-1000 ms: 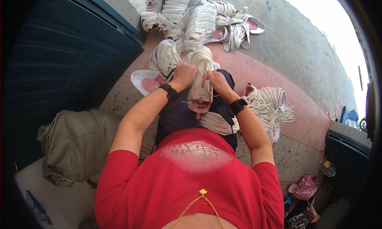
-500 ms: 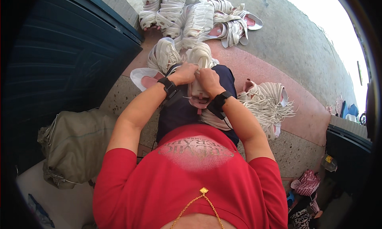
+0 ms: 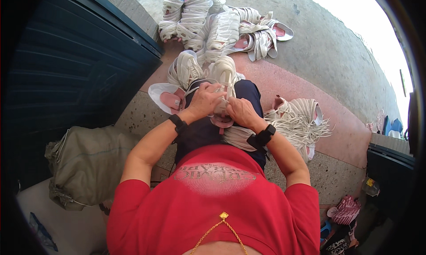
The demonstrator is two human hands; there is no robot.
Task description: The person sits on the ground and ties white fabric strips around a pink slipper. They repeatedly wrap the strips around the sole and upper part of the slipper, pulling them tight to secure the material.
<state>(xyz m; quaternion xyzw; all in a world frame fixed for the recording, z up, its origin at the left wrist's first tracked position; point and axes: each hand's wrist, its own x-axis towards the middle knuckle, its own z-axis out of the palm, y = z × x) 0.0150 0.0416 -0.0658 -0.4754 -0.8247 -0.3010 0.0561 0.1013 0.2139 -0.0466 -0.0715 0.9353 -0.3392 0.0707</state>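
Observation:
A white shoe upper [image 3: 223,68] with pink lining lies over my lap, its toe pointing away from me. My left hand [image 3: 206,100] is at the upper's left side, fingers bent toward the lacing, with a white shoelace looping by the fingertips. On the other side, my right hand [image 3: 243,112] pinches the shoelace close to the upper's opening. The exact grip of both hands is partly hidden by the fingers. Another white upper [image 3: 184,71] rests just beyond my left knee, beside one with a pink insole-like panel [image 3: 170,100].
Stacked white uppers [image 3: 222,31] lie ahead on the floor. A bundle of uppers with loose laces [image 3: 298,117] is right of my legs. A dark panelled door [image 3: 84,64] stands left, above a greenish sack [image 3: 91,166]. Pink striped fabric [image 3: 345,209] lies lower right.
My hands have moved apart from each other over the upper. The right hand has come slightly nearer to me and to the right; the left has shifted down a little.

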